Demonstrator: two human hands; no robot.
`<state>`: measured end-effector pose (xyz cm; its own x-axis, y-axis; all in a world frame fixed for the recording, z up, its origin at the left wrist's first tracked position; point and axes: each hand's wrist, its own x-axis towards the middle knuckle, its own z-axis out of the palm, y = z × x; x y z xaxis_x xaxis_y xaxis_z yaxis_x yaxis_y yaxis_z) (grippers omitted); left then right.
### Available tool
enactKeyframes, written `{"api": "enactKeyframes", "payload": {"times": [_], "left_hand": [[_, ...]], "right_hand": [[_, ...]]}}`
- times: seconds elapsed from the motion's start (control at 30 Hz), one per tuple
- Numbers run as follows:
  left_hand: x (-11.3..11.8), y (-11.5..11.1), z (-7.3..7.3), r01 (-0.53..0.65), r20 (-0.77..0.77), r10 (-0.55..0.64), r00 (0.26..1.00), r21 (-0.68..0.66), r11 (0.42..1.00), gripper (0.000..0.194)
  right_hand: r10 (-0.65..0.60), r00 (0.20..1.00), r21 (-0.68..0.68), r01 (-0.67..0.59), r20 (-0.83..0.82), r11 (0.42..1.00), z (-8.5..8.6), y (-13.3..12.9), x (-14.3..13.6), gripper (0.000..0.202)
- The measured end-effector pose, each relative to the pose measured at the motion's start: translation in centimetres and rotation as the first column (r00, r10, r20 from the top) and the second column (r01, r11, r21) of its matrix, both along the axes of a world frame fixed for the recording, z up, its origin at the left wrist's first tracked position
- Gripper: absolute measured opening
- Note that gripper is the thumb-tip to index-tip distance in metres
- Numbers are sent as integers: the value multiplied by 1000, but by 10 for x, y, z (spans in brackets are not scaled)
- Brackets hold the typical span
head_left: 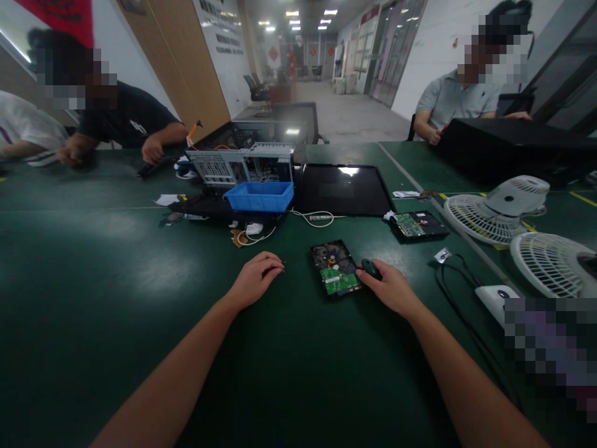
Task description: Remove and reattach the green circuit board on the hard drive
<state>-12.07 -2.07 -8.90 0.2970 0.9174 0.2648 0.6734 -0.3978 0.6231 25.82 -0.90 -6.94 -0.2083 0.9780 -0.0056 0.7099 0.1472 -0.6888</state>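
An open-backed hard drive (pixel 334 269) lies on the green table, with its green circuit board facing up. My right hand (pixel 390 287) is closed around a short dark green handle, which looks like a screwdriver (pixel 371 269); no shaft shows. Its fingertips reach the drive's right edge. To the left of the drive, apart from it, my left hand (pixel 256 279) rests low over the table with thumb and fingers pinched together. Tiny bits, perhaps screws, show at those fingertips, too small to make out.
A blue tray (pixel 261 196) stands before an opened computer case (pixel 242 165). Beside it lies a black panel (pixel 345 190). A second hard drive (pixel 418 225), white fans (pixel 494 208) and a cable with a white power strip (pixel 499 302) are at right. Other people sit across the table.
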Motion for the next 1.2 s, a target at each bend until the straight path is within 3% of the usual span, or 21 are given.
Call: {"api": "enactKeyframes", "payload": {"times": [0.37,0.47,0.6,0.73,0.87,0.97,1.07,1.2], "left_hand": [[1,3,-7,-37,-49,40,998,62,997,17],[-1,4,-7,-113,-34,115,993,53,992,17],[2,1,-4,-298,52,297,953,11,954,19],[32,-8,-1,-392,167,371,913,112,913,14],[83,-14,-5,-282,394,281,875,-57,958,10],[111,-11,-8,-342,435,333,836,-61,938,9],[122,-8,-9,-389,470,379,797,-81,918,12],[124,-12,-11,-343,496,349,795,-106,933,15]], "right_hand": [[14,995,-56,-20,-99,998,7,-5,-2,34],[12,997,-19,-13,-79,1000,6,-5,-3,34],[-16,997,0,16,-72,1000,4,-3,-5,37],[-36,988,-14,34,-153,999,4,-3,-8,37],[-26,967,-32,18,-254,999,0,-1,-9,40],[-33,955,-61,15,-296,998,-1,-1,-6,42],[-52,957,-96,26,-284,995,3,-2,-3,39],[-94,928,-151,41,-360,988,8,-1,-6,30]]}}
